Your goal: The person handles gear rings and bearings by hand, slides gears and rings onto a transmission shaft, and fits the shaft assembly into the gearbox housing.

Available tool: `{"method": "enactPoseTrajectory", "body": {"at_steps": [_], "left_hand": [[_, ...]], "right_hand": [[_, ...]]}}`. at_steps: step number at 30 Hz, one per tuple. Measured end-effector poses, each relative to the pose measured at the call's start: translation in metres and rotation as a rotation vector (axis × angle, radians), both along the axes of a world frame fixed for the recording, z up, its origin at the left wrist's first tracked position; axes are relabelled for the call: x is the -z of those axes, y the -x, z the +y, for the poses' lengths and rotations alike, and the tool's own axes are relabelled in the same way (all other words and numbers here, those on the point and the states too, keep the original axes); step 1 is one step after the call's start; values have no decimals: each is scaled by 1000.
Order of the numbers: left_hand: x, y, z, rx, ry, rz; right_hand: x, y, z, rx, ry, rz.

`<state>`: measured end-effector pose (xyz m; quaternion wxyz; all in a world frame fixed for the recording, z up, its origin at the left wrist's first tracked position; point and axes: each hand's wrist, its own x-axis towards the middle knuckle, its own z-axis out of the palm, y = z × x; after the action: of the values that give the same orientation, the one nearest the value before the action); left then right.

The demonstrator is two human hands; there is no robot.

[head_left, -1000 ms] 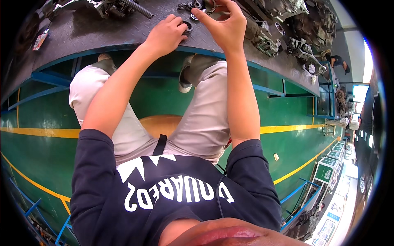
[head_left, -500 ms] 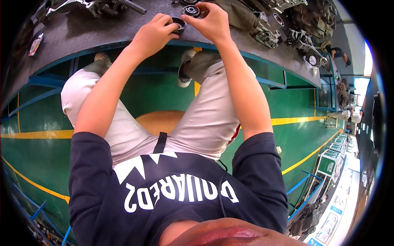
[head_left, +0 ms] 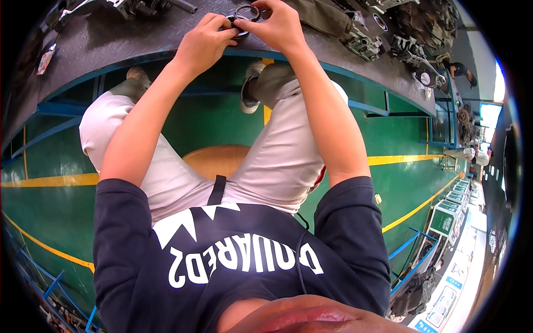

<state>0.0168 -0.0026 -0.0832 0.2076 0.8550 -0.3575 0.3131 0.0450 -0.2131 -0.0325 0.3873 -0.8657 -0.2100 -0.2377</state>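
I sit at a dark metal workbench (head_left: 111,41) with a blue frame. My left hand (head_left: 204,41) and my right hand (head_left: 279,25) meet at the bench's front edge, fingers pinched together on a small dark metal ring part (head_left: 244,14). The ring lies partly under my fingertips, so its full shape is hidden. Both forearms reach up from the lower edge over my light trousers (head_left: 277,161).
Grey metal machine parts (head_left: 361,30) lie on the bench to the right, and another dark part (head_left: 150,6) at top left. A small card (head_left: 45,58) lies far left. Below is a green floor (head_left: 211,122) with yellow lines and a wooden stool (head_left: 214,161).
Both hands drew closer together over the ring part and now pinch it between their fingertips. The view has tilted slightly, and the bench edge sits higher in the picture.
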Motion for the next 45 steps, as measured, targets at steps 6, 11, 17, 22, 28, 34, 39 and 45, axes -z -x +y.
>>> {"method": "enactPoseTrajectory", "body": {"at_steps": [6, 11, 17, 22, 28, 34, 39, 45], "left_hand": [[-12, 16, -6, -172, 133, 20], [0, 10, -11, -254, 348, 276], [14, 0, -12, -295, 288, 292], [13, 1, -17, -318, 337, 339], [16, -3, -17, -309, 389, 284], [15, 4, -17, -285, 395, 303], [11, 9, -19, -307, 325, 288], [-19, 22, -25, -355, 394, 457]], "right_hand": [[0, 3, 5, -177, 49, 204], [31, -7, 2, -78, 240, -213], [26, -1, 8, -86, 265, 31], [33, -1, 4, -88, 235, -2], [30, 4, 3, -89, 165, 62], [31, 4, 6, -63, 138, 111], [25, 10, 5, -102, 73, 262], [23, 13, 7, -87, 108, 212]]}}
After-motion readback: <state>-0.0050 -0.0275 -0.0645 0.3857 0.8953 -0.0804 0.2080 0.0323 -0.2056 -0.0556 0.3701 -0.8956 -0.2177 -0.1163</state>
